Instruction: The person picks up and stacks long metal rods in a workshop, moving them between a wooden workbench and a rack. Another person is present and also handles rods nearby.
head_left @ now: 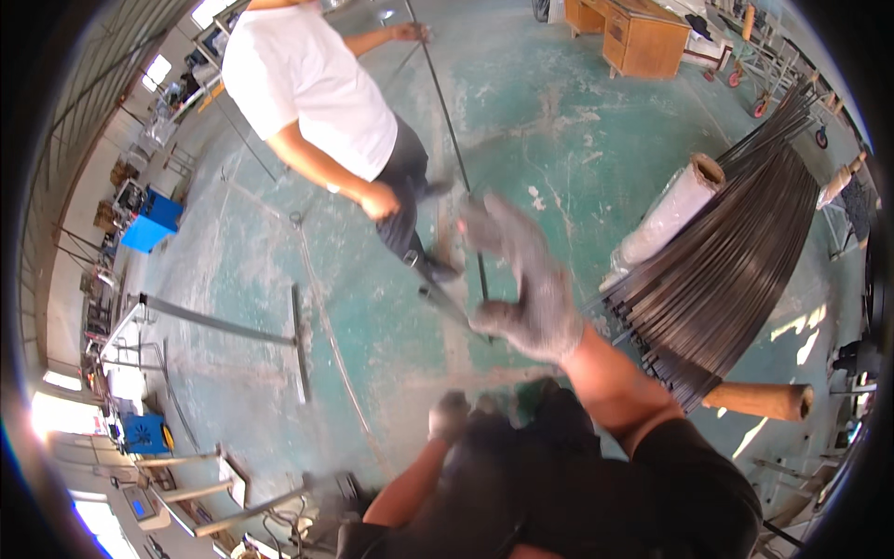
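Observation:
My right hand (535,289), in a grey work glove, is raised in front of me. Its fingers and thumb are spread in a wide curve with nothing gripped. Beyond the gap between them runs a long thin dark metal rod (445,107); I cannot tell whether the glove touches it. A person in a white shirt (321,84) stands ahead, one hand (407,33) at the rod's upper part. Low by my body is my left hand (449,416), also gloved; its fingers are too blurred to read. A short grey bar (442,300) shows near the person's feet.
Right of me lies a big bundle of dark metal bars (726,270), with a plastic-wrapped roll (666,214) and a brown tube (759,401) beside it. A metal frame (219,320) stands left. Further off are a wooden desk (643,42) and a blue machine (154,221).

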{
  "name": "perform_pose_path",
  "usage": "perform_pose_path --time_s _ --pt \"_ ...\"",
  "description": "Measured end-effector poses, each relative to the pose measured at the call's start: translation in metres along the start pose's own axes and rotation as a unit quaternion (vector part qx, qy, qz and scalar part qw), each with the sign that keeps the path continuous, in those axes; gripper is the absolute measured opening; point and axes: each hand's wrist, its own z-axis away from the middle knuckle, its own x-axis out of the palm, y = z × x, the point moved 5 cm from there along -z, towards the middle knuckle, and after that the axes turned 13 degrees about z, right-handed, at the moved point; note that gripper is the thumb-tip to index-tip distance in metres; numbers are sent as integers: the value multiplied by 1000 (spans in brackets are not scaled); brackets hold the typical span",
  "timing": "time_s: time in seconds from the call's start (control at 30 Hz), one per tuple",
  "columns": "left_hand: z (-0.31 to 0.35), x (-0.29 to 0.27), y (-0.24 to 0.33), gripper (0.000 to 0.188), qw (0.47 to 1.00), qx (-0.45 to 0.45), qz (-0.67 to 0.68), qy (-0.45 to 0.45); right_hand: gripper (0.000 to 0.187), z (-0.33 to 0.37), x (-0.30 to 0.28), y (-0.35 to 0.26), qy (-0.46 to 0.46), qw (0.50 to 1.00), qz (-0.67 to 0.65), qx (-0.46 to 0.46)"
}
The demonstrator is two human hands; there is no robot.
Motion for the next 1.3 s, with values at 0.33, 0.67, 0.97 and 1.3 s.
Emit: perform_pose_path --time_s 0.33,0.67,0.97,1.3 --pt "-36 -92 151 21 966 205 138 73 94 -39 17 -77 -119 983 141 4" --pt "-45 -150 280 35 932 243 261 57 50 -31 31 -74 -55 940 322 -100" --pt "-52 -106 204 30 935 258 225 92 53 -28 28 -81 -24 956 284 -70" --pt "-21 -67 135 28 946 176 259 87 57 -25 35 -70 -26 960 271 -59"
